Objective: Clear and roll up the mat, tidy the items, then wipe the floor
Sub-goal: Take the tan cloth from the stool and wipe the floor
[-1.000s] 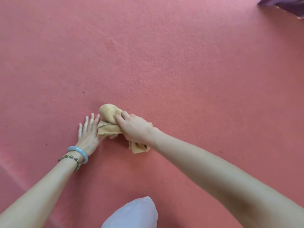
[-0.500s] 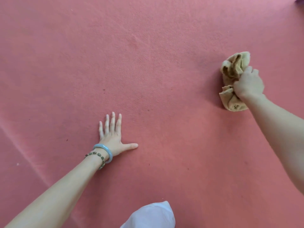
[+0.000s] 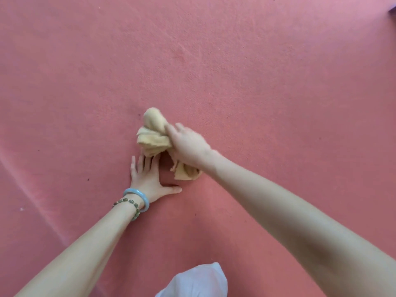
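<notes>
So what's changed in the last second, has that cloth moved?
The right hand swept the cloth out to the right, then back left; it is now just beyond the fingertips of the left hand again. The right hand gripped the cloth throughout. The left hand stayed flat on the floor, fingers straight.

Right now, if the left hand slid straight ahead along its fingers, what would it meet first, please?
The left hand would likely first meet the yellow cloth that the right hand holds.
</notes>
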`<control>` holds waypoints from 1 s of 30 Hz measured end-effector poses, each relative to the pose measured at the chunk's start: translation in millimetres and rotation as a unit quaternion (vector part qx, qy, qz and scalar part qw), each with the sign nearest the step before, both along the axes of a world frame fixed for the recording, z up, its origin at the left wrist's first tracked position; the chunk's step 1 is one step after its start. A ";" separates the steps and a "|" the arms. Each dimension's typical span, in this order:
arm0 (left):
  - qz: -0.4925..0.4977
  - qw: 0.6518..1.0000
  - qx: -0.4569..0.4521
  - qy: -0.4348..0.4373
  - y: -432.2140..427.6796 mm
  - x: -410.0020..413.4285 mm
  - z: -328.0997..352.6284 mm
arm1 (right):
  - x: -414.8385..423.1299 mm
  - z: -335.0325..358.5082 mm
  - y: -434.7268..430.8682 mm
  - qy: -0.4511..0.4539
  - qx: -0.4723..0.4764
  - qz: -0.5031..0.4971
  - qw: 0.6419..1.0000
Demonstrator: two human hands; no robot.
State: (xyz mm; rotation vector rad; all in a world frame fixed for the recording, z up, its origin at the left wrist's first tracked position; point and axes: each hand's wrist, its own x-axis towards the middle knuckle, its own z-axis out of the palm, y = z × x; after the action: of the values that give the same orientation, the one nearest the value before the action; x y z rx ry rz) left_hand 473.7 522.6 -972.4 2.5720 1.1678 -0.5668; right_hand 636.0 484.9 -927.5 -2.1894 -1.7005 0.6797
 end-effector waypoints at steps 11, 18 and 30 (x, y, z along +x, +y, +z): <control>0.014 1.000 -0.010 -0.017 -2.4 -2.0 1.8 | 230.6 10.3 -274.5 -0.154 -0.161 -0.441 0.869; 0.023 1.000 -0.007 -0.010 -4.4 0.4 3.6 | 132.0 1.3 -232.0 -0.133 -0.100 -0.278 0.946; 0.018 1.000 -0.007 -0.005 -2.8 -1.1 3.5 | -9.0 8.6 -196.0 0.039 -0.070 -0.008 0.997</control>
State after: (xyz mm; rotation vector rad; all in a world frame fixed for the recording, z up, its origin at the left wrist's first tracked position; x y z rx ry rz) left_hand 472.6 519.7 -968.9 2.5350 1.2003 -0.5525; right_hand 627.0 288.9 -918.9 -2.2356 -1.6396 0.8923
